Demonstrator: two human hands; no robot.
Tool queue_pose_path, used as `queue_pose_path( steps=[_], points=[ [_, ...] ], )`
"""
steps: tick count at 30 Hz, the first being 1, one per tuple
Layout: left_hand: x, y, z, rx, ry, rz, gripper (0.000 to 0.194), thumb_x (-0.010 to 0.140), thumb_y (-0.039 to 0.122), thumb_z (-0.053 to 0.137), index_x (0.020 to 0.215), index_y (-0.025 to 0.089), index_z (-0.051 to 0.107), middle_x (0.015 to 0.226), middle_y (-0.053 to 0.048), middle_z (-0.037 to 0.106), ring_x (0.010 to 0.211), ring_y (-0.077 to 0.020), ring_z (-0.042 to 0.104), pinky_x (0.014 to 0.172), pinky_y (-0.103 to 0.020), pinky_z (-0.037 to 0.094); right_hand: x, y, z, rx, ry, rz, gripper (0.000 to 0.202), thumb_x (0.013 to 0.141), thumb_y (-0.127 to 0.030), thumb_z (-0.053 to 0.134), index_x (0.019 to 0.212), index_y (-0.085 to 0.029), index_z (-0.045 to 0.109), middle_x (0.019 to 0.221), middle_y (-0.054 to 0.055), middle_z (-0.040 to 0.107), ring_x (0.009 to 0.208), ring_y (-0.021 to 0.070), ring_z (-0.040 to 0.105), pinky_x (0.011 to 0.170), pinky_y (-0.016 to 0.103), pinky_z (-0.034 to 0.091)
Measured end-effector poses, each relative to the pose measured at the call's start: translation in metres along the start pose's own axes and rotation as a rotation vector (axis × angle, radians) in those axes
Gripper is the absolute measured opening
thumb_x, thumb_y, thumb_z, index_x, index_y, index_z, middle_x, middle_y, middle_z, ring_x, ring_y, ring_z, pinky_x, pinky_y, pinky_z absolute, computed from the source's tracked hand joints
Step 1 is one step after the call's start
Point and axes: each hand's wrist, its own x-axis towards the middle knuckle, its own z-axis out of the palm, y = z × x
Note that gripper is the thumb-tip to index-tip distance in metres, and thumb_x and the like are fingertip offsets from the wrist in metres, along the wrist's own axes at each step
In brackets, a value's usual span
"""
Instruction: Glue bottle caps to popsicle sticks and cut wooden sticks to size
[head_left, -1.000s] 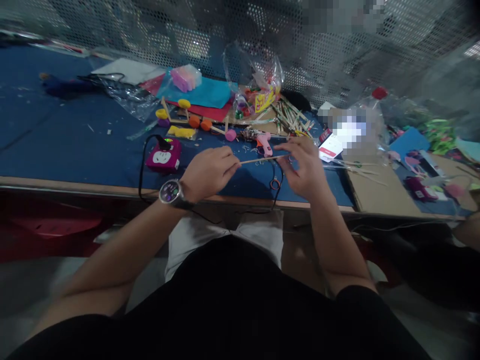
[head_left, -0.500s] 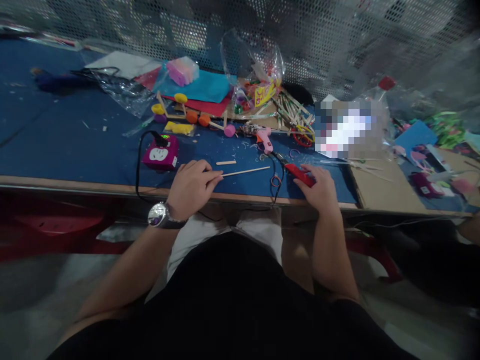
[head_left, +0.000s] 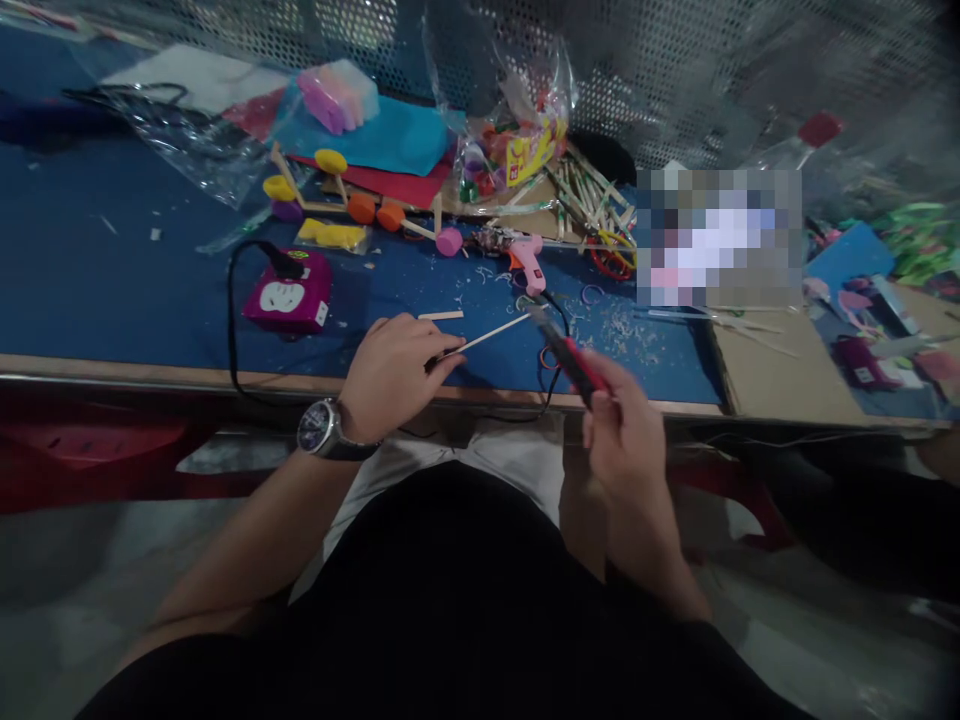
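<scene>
My left hand (head_left: 397,370) rests near the table's front edge, its thumb and fingers pinching one end of a thin wooden stick (head_left: 495,332). The stick points right and slightly away from me. Wrapped around the handle of a red and black utility knife (head_left: 576,362) is my right hand (head_left: 626,430). The knife's front end lies close to the stick's far tip; whether they touch I cannot tell. A short flat piece of wood (head_left: 441,316) lies just beyond my left fingers. Behind the stick's tip sits a pink glue gun (head_left: 530,265).
A purple power adapter (head_left: 289,295) with a black cable stands at left. Behind are yellow, orange and purple pieces joined by sticks, a clear bag (head_left: 517,150) of small coloured parts, and a pile of sticks (head_left: 592,200). Cardboard (head_left: 780,370) lies at right.
My right hand has lifted the knife from the tabletop and brought it left toward the stick's tip. The stick now tilts more away from me. The view has shifted slightly.
</scene>
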Motion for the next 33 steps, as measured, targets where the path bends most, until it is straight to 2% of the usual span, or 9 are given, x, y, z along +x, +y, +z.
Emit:
queue_pose_path(
  steps=[2, 4, 6, 9, 14, 17, 23, 27, 33],
  points=[
    [0.002, 0.002, 0.001, -0.02, -0.008, 0.006, 0.024, 0.107, 0.038, 0.068, 0.118, 0.027, 0.087, 0.107, -0.007, 0.083, 0.101, -0.0306, 0.072, 0.087, -0.046, 0.051, -0.008, -0.006, 0.011, -0.013, -0.089, -0.008, 0.044, 0.117, -0.038, 0.046, 0.158, -0.039, 0.064, 0.123, 0.007, 0.082, 0.075, 0.0201, 0.078, 0.066, 0.039, 0.068],
    [0.003, 0.002, 0.002, -0.026, -0.01, 0.021, 0.026, 0.108, 0.039, 0.067, 0.117, 0.027, 0.087, 0.104, -0.007, 0.082, 0.099, -0.0302, 0.072, 0.086, -0.045, 0.051, -0.011, -0.008, 0.021, -0.016, -0.133, -0.02, 0.045, 0.117, -0.032, 0.046, 0.157, -0.04, 0.064, 0.148, 0.007, 0.075, 0.098, 0.0234, 0.083, 0.081, 0.044, 0.073],
    [0.003, 0.002, 0.004, -0.022, 0.0, 0.03, 0.027, 0.108, 0.04, 0.067, 0.116, 0.026, 0.088, 0.101, -0.007, 0.082, 0.097, -0.0296, 0.072, 0.084, -0.045, 0.051, -0.012, -0.01, 0.028, -0.018, -0.138, -0.046, 0.048, 0.116, -0.026, 0.044, 0.159, -0.037, 0.063, 0.163, 0.007, 0.065, 0.124, 0.0271, 0.079, 0.098, 0.05, 0.073],
    [0.002, 0.001, 0.006, -0.013, 0.026, 0.039, 0.025, 0.108, 0.039, 0.068, 0.114, 0.025, 0.088, 0.098, -0.006, 0.081, 0.095, -0.0286, 0.072, 0.083, -0.044, 0.051, -0.011, -0.013, 0.036, -0.049, -0.128, -0.09, 0.051, 0.116, -0.021, 0.043, 0.162, -0.034, 0.06, 0.166, 0.008, 0.063, 0.147, 0.0279, 0.068, 0.115, 0.051, 0.067],
    [-0.001, 0.007, 0.004, 0.032, 0.043, 0.054, 0.024, 0.109, 0.036, 0.066, 0.11, 0.024, 0.087, 0.097, -0.006, 0.079, 0.095, -0.0289, 0.072, 0.084, -0.046, 0.052, -0.01, -0.02, 0.04, -0.193, -0.158, -0.129, 0.048, 0.114, -0.028, 0.053, 0.161, -0.029, 0.059, 0.158, 0.011, 0.068, 0.146, 0.0281, 0.068, 0.114, 0.047, 0.066],
    [-0.009, 0.022, 0.004, 0.071, 0.07, 0.038, 0.028, 0.109, 0.035, 0.063, 0.113, 0.02, 0.086, 0.112, -0.011, 0.08, 0.11, -0.0351, 0.073, 0.089, -0.05, 0.055, -0.01, -0.022, 0.04, -0.244, -0.191, -0.088, 0.046, 0.112, -0.032, 0.058, 0.157, -0.027, 0.06, 0.148, 0.013, 0.071, 0.136, 0.0302, 0.072, 0.106, 0.049, 0.07],
    [-0.035, 0.054, 0.021, 0.06, 0.082, 0.021, 0.061, 0.107, 0.034, 0.059, 0.16, 0.003, 0.058, 0.164, -0.024, 0.062, 0.155, -0.0434, 0.056, 0.126, -0.063, 0.044, -0.009, -0.023, 0.038, -0.247, -0.202, -0.055, 0.042, 0.108, -0.028, 0.058, 0.15, -0.029, 0.06, 0.138, 0.014, 0.071, 0.126, 0.0327, 0.074, 0.095, 0.049, 0.071],
    [-0.041, 0.056, 0.031, 0.007, 0.08, -0.003, 0.07, 0.106, 0.034, 0.062, 0.17, 0.008, 0.048, 0.17, -0.023, 0.054, 0.161, -0.0423, 0.051, 0.133, -0.065, 0.038, -0.005, -0.024, 0.037, -0.245, -0.201, -0.078, 0.05, 0.109, -0.023, 0.053, 0.158, -0.031, 0.054, 0.142, 0.015, 0.067, 0.132, 0.0327, 0.069, 0.106, 0.055, 0.068],
    [-0.044, 0.055, 0.031, 0.016, 0.081, 0.025, 0.067, 0.106, 0.031, 0.061, 0.169, 0.009, 0.05, 0.17, -0.021, 0.054, 0.162, -0.0402, 0.05, 0.134, -0.065, 0.038, -0.002, -0.021, 0.037, -0.221, -0.19, -0.128, 0.057, 0.109, -0.02, 0.05, 0.166, -0.031, 0.051, 0.149, 0.015, 0.061, 0.145, 0.0301, 0.061, 0.121, 0.055, 0.06]
  ],
)
